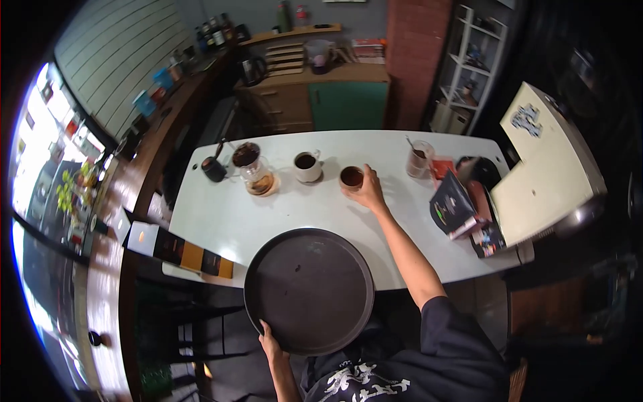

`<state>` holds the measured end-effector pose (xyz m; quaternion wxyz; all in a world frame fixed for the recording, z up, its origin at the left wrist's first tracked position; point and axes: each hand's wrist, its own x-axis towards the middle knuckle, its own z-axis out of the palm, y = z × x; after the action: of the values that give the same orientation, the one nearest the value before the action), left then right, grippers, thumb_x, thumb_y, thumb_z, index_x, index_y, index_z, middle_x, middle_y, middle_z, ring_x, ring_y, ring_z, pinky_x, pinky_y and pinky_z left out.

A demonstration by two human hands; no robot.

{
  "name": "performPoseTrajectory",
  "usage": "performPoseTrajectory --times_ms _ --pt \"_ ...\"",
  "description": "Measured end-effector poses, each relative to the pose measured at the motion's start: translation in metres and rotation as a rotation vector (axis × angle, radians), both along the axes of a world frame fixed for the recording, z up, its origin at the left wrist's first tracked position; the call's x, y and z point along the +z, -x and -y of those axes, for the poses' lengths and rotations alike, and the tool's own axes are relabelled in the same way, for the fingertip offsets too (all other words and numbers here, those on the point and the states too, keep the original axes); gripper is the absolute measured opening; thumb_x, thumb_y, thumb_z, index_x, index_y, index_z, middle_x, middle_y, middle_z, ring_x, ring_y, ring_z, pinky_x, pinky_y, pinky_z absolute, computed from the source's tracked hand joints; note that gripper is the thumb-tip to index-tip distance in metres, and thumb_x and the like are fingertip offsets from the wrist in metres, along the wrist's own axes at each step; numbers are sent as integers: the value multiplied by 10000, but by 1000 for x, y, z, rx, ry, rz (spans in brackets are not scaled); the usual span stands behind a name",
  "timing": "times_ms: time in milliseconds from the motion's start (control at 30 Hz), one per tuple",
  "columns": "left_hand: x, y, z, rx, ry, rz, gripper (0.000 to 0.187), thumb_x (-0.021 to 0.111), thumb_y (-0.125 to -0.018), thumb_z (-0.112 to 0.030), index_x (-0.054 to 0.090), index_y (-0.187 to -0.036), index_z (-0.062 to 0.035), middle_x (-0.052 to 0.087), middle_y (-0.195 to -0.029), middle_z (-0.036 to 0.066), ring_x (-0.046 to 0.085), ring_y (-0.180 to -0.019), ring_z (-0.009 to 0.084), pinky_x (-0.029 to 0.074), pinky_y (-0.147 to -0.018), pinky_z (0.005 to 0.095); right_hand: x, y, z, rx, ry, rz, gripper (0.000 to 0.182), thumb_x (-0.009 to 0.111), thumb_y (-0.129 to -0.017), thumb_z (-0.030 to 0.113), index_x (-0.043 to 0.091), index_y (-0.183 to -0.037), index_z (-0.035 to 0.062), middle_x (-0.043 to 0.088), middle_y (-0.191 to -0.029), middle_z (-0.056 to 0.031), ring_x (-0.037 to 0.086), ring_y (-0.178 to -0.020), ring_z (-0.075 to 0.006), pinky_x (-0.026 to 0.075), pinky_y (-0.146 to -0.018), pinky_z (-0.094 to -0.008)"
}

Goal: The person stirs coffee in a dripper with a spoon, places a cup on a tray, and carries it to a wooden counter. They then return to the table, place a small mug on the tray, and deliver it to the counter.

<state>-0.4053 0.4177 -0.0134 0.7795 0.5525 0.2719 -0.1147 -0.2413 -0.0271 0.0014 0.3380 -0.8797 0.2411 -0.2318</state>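
My left hand (270,343) grips the lower left rim of a round dark serving tray (315,295), its thumb on top and the other fingers hidden underneath. The tray bears only small specks and overlaps the near edge of the white table (228,221). Stretched across the table, my right hand (368,191) is wrapped round a small cup of dark drink (351,177). To the left of that cup stands a white mug of dark liquid (307,166). Farther left is a glass coffee server (258,182) with a dripper full of grounds (246,155) on top.
A dark kettle (213,169) stands at the table's far left. On the right are a glass with a spoon (419,159), black coffee bags (457,204) and a cream machine (549,174). A long box (179,250) lies along the near left edge.
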Motion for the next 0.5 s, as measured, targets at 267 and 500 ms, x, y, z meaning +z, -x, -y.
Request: performPoseTrajectory --times_ms 267,500 --pt "11 49 36 253 -12 -44 533 515 -1004 -422 511 -1241 55 614 -1134 159 641 -1006 276 550 -878 416 24 -25 1 85 87 -358 795 849 -654 343 435 -1249 16 530 -1232 -185 565 -1132 -377 523 -920 -474" --pt "-6 76 63 329 22 25 562 521 -996 -441 508 -1246 62 612 -1163 165 634 -1029 280 552 -875 414 46 3 -15 273 146 -292 753 867 -612 329 498 -1192 23 569 -1184 -168 587 -1091 -362 521 -887 -469"
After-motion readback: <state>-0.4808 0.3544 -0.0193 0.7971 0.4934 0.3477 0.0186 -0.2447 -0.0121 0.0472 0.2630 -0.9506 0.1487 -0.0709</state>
